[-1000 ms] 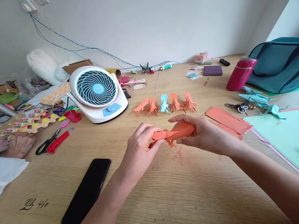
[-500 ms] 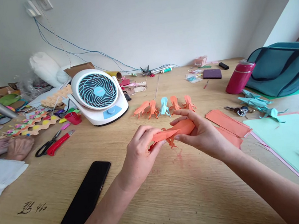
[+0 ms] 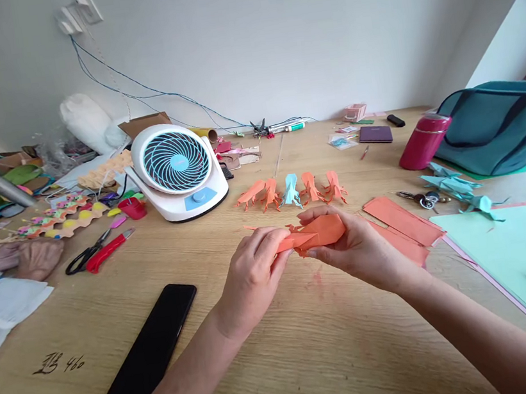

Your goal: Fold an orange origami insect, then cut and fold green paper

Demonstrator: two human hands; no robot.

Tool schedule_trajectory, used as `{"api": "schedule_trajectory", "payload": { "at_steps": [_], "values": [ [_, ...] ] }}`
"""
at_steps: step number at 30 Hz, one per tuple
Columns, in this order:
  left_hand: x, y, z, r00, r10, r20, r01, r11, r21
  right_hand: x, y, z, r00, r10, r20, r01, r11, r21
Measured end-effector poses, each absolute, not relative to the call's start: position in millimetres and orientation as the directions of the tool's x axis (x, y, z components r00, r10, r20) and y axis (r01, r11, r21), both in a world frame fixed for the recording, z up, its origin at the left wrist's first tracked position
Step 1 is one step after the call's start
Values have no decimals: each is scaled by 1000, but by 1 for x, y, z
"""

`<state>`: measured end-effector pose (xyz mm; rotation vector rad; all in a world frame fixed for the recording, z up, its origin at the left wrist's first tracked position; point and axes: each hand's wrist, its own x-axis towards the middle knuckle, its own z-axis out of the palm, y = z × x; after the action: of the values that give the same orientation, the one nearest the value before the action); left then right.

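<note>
An orange folded-paper insect (image 3: pixel 323 230) is held between both hands above the table. My left hand (image 3: pixel 256 272) is closed on its narrower left end, thumb below and fingers on top. My right hand (image 3: pixel 364 251) grips the wide right end between thumb and fingers. Small folded legs stick out near its middle; part of the insect is hidden by my fingers. Behind it stands a row of finished paper insects, several orange ones (image 3: pixel 310 187) and one light blue one (image 3: pixel 291 190). Orange paper pieces (image 3: pixel 404 220) lie right of my right hand.
A white fan (image 3: pixel 182 169), scissors (image 3: pixel 87 252), a red-handled cutter (image 3: pixel 108 251) and a black phone (image 3: pixel 151 347) are on the left. Another person's hands (image 3: pixel 33 258) rest at the far left. A pink bottle (image 3: pixel 425 140), teal bag (image 3: pixel 496 127), keys (image 3: pixel 425 198) and green paper sheets (image 3: pixel 508 255) are right.
The orange insect has tilted slightly, showing more of its broad right part. My right fingers have curled down behind it. The whole view has shifted a little.
</note>
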<state>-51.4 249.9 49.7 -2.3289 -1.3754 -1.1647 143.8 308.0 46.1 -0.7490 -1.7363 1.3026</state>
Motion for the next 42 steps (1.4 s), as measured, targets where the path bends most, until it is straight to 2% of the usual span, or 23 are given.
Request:
{"api": "schedule_trajectory", "payload": {
  "at_steps": [7,12,18,22,30,34,39,42],
  "values": [
    [-49,251,43,229,670,706,782,-558,276,146,311,39,-512,806,295,53,373,-926],
    [-46,250,41,195,666,720,803,-530,273,145,306,44,-517,781,350,108,465,-878],
    [-43,248,40,183,675,715,816,-510,272,145,303,49,-528,765,369,113,494,-862],
    [-42,248,41,177,677,715,803,-520,293,144,305,45,-532,777,336,74,438,-896],
    [-42,250,50,159,757,633,695,-542,473,145,306,50,-558,799,223,-78,217,-973],
    [-44,249,53,133,790,598,652,-524,547,139,301,51,-533,817,221,-194,136,-972],
    [-48,252,55,132,790,599,657,-522,544,130,294,43,-462,865,198,-299,59,-953],
    [-48,252,54,131,791,598,667,-517,537,129,293,41,-411,896,171,-289,50,-956]
  ]
}}
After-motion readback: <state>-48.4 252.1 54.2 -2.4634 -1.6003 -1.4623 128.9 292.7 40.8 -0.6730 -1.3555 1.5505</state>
